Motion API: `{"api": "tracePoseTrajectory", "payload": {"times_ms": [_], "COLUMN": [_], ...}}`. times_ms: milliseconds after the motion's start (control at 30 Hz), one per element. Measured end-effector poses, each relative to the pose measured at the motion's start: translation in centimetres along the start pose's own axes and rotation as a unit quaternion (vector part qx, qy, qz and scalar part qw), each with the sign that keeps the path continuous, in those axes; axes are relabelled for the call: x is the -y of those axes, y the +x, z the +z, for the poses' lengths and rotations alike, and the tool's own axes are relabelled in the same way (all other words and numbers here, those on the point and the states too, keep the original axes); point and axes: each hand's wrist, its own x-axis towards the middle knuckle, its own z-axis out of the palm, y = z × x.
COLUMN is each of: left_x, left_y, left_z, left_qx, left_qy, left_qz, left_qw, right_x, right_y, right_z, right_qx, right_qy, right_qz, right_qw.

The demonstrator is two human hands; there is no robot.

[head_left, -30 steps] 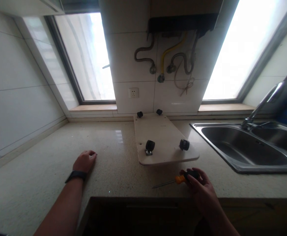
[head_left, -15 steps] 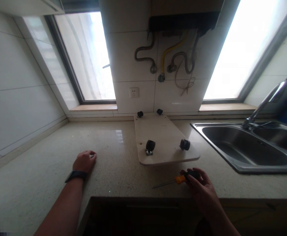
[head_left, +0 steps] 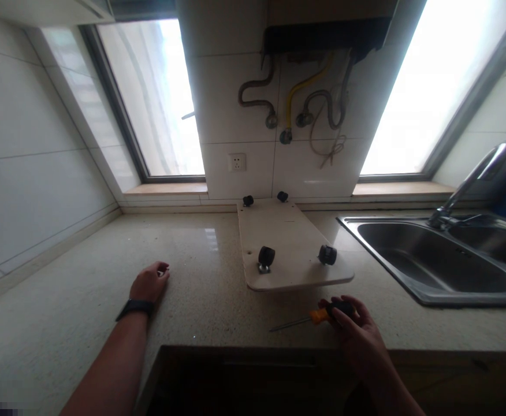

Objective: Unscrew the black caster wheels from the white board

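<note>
Kitchen counter (head_left: 209, 306): board (head_left: 285, 234), centre, four casters (head_left: 267, 256) up; sink (head_left: 435, 254) at its three o'clock. Right hand (head_left: 361, 323), five o'clock: gripping screwdriver (head_left: 321, 315). Left hand (head_left: 149, 284), eight o'clock: loosely curled, nothing visible inside. Scarcely changed this past second; screwdriver idle.

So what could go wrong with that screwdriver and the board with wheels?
Maybe these:
1. The right hand holds the screwdriver near the front edge of the counter, so if it slipped, it might fall off.
2. The screwdriver's bare tip points toward the left hand's side, so a careless swing could poke it.
3. Neither hand is on the board, so a bump might make it slide.
</note>
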Motion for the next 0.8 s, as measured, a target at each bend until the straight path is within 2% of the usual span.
{"api": "tracePoseTrajectory", "payload": {"times_ms": [300, 467, 633, 733, 800], "left_x": [0.5, -1.1, -5.9, -10.3, -13.3], "left_y": [0.1, -0.6, -2.8, -5.2, -7.1], "left_z": [0.5, 0.1, 0.1, 0.3, 0.7], "left_qx": [-0.020, -0.076, -0.104, -0.082, -0.055], "left_qy": [-0.007, 0.002, -0.007, -0.029, -0.081], "left_qz": [0.022, 0.049, 0.115, 0.192, 0.267], "left_qw": [1.000, 0.996, 0.988, 0.978, 0.959], "right_x": [0.1, 0.2, 0.4, 1.3, 2.6], "right_y": [0.0, -0.2, -0.6, -1.3, -1.7], "right_z": [0.1, 0.3, 0.3, 0.9, 1.7], "right_qx": [0.004, -0.006, -0.008, -0.002, 0.022], "right_qy": [0.001, 0.015, 0.030, 0.018, 0.002], "right_qz": [-0.005, 0.011, 0.002, -0.013, -0.045], "right_qw": [1.000, 1.000, 1.000, 1.000, 0.999]}}
